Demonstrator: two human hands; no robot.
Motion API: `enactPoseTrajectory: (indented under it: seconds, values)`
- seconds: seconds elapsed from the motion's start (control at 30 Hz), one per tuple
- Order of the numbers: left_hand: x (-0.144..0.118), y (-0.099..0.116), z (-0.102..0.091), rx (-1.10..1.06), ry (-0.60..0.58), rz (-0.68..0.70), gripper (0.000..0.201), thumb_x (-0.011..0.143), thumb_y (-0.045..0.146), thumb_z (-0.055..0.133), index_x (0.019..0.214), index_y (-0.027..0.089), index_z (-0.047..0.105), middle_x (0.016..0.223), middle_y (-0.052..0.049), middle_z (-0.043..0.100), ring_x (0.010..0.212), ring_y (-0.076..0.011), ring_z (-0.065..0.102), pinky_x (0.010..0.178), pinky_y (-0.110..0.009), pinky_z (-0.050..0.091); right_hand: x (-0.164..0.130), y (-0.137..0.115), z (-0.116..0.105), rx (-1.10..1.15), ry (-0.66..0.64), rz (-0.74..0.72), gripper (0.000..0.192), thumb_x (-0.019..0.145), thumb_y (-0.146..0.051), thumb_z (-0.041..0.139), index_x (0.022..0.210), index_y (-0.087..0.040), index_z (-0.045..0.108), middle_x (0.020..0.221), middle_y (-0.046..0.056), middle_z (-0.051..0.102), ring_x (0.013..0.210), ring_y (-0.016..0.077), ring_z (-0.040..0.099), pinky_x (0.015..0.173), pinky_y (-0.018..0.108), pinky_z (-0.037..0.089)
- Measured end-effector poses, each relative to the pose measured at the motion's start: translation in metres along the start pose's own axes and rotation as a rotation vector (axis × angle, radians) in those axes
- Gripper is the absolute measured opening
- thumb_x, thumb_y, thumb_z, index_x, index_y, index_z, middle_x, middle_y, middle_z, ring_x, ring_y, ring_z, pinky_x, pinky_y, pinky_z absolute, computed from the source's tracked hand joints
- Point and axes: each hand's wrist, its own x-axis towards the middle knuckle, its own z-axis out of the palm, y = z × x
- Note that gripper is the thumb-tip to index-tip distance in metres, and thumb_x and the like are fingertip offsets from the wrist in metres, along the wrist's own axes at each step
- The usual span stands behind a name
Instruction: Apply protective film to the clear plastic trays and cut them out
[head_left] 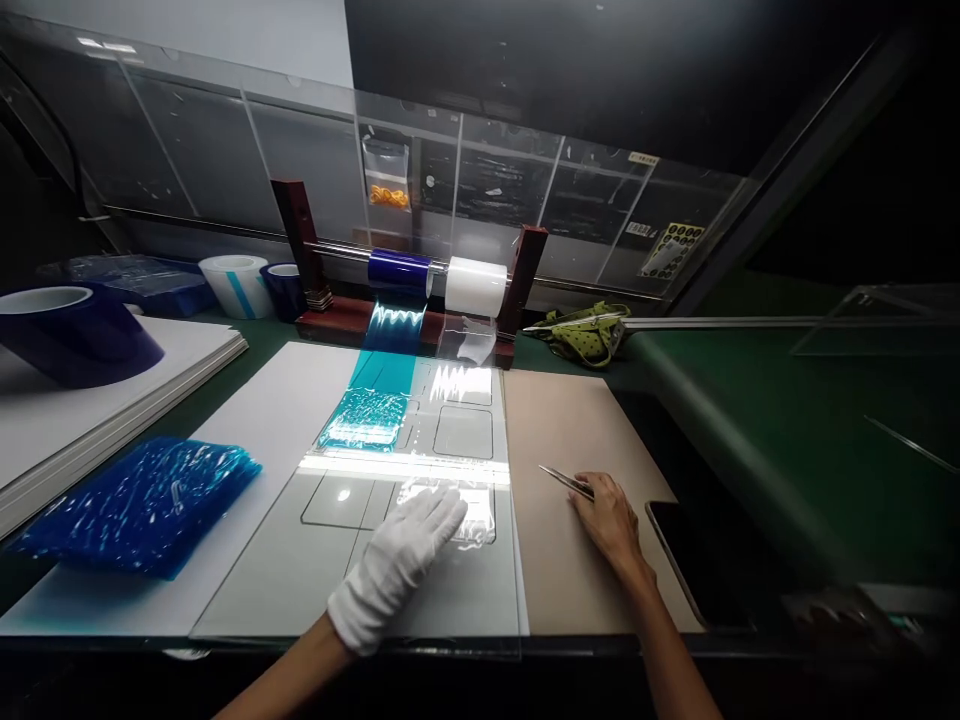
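Observation:
My left hand (409,550), in a white glove, lies flat with its fingers stretched out. Its fingertips press on a strip of clear film (463,430) over a glass plate (262,575) marked with dark rounded outlines. The clear film runs back to a white roll (476,287). Beside it, a blue film strip (371,400) lies on the glass, coming off a dark blue roll (400,273). My bare right hand (609,520) rests on the brown board (555,590), closed around tweezers (566,482) that point left. The thumb's grip is partly hidden.
A dark red stand (531,275) carries both rolls at the back. To the left are a stack of blue film pieces (142,505), white sheets (225,340) and a large blue tape roll (75,340). A phone (690,560) lies right of my right hand; a green pouch (589,335) lies behind.

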Motion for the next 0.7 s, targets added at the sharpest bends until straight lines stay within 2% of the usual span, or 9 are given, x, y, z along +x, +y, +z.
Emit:
enactPoseTrajectory:
  seconds: [0.17, 0.3, 0.43, 0.6, 0.7]
  values:
    - [-0.047, 0.049, -0.023, 0.001, 0.035, 0.012, 0.062, 0.08, -0.01, 0.034, 0.135, 0.016, 0.045, 0.124, -0.006, 0.064, 0.11, -0.021, 0.064, 0.087, -0.035, 0.06, -0.03, 0.003, -0.002, -0.064, 0.05, -0.016, 0.027, 0.084, -0.024, 0.049, 0.104, -0.018, 0.065, 0.108, 0.011, 0.063, 0.101, 0.0286, 0.055, 0.089, 0.04, 0.041]
    - [-0.074, 0.074, -0.029, 0.013, 0.058, 0.0, 0.062, 0.08, -0.007, 0.033, 0.135, 0.018, 0.047, 0.127, -0.002, 0.061, 0.112, -0.0191, 0.063, 0.087, -0.032, 0.059, -0.051, 0.002, -0.004, -0.077, 0.091, -0.04, 0.026, 0.083, -0.023, 0.048, 0.103, -0.017, 0.065, 0.11, 0.012, 0.061, 0.106, 0.0296, 0.052, 0.092, 0.041, 0.041]
    - [-0.088, 0.083, -0.021, 0.028, 0.098, -0.009, 0.061, 0.08, -0.008, 0.033, 0.132, 0.021, 0.051, 0.123, 0.001, 0.064, 0.109, -0.0158, 0.064, 0.089, -0.028, 0.057, -0.065, 0.0, -0.008, -0.058, 0.117, -0.073, 0.027, 0.083, -0.023, 0.048, 0.102, -0.016, 0.065, 0.111, 0.014, 0.06, 0.112, 0.0307, 0.049, 0.096, 0.043, 0.041]
    - [-0.089, 0.08, -0.011, 0.039, 0.159, 0.002, 0.055, 0.082, -0.008, 0.031, 0.119, 0.02, 0.06, 0.117, 0.001, 0.069, 0.104, -0.0145, 0.067, 0.09, -0.028, 0.054, -0.08, -0.007, -0.021, -0.003, 0.109, -0.11, 0.024, 0.083, -0.022, 0.048, 0.099, -0.018, 0.066, 0.11, 0.013, 0.06, 0.112, 0.0298, 0.051, 0.096, 0.044, 0.044]
    - [-0.084, 0.074, -0.013, 0.022, 0.2, 0.034, 0.034, 0.091, 0.012, 0.04, 0.116, 0.017, 0.062, 0.116, -0.002, 0.07, 0.106, -0.0157, 0.066, 0.098, -0.028, 0.048, -0.09, -0.015, -0.047, 0.027, 0.087, -0.144, 0.022, 0.083, -0.023, 0.05, 0.099, -0.021, 0.066, 0.11, 0.01, 0.062, 0.109, 0.0279, 0.056, 0.094, 0.044, 0.047]
